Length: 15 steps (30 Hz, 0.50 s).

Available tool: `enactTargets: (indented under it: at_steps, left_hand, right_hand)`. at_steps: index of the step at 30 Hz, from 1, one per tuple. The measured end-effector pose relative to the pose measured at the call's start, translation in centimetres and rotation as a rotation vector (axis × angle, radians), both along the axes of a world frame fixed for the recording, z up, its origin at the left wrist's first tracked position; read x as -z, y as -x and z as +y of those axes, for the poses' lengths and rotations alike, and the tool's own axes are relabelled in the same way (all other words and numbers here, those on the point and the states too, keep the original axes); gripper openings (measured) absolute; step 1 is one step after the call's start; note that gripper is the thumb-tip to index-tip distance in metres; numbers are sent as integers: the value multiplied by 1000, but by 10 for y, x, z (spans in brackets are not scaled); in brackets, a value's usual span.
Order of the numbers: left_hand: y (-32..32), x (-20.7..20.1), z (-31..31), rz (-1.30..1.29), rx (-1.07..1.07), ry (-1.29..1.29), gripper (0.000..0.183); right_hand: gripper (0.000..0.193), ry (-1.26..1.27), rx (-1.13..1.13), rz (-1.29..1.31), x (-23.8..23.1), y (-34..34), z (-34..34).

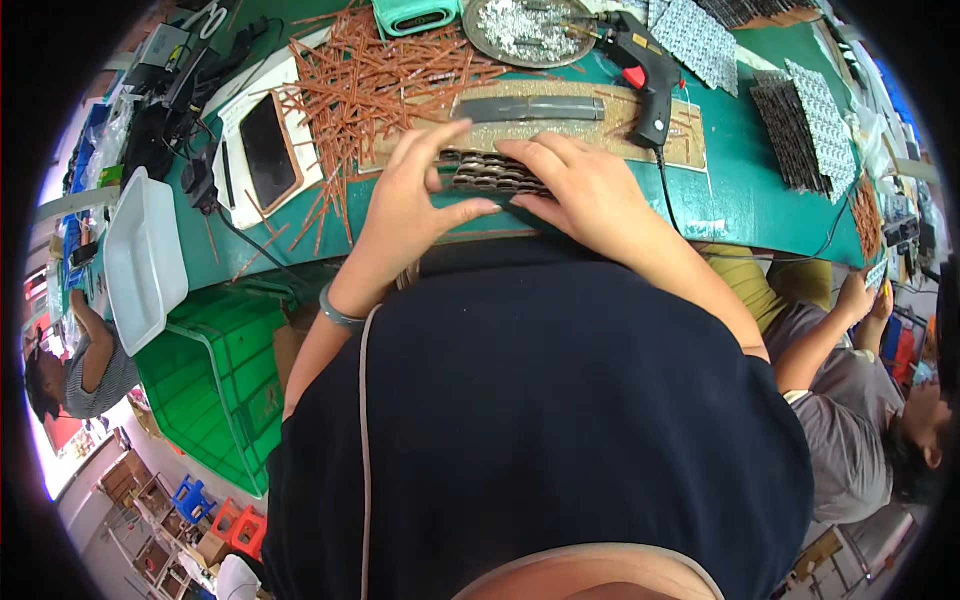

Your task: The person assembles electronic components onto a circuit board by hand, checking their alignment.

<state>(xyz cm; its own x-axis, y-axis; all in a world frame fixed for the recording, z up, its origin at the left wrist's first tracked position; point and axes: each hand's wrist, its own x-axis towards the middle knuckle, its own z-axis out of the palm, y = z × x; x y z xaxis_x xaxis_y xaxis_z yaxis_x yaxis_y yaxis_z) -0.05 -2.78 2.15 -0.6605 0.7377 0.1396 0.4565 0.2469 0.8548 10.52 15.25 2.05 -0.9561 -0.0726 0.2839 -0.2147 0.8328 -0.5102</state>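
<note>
My right hand (590, 190) grips the right end of a small dark brown block with wavy, layered edges (490, 172), thumb below and fingers above. My left hand (405, 195) is curved around the block's left end with thumb and fingers spread apart; its fingertips are slightly blurred, and whether one touches the block is unclear. Just beyond the block lies a speckled tan board (430, 110) bearing a long dark grey strip (530, 109). A black glue gun (650, 85) with a red trigger rests across the board's right part.
Thin reddish-brown sticks (370, 75) lie heaped at the back left, beside a phone (268, 150). A round tray (480, 45) holds white bits. Patterned panels (820, 130) stand at the right. A green crate (215, 380) is at lower left; a co-worker (850, 420) sits at right.
</note>
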Motion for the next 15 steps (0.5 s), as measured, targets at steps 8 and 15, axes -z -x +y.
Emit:
enactTargets:
  at_steps: [8, 15]
  left_hand:
    - [-1, 18, -14, 58, 65, 184, 50]
    - [-3, 26, -8, 56, 189, 143, 44]
  right_hand:
    - [54, -176, 34, 72, 13, -8, 10]
    - [46, 198, 28, -63, 30, -20, 12]
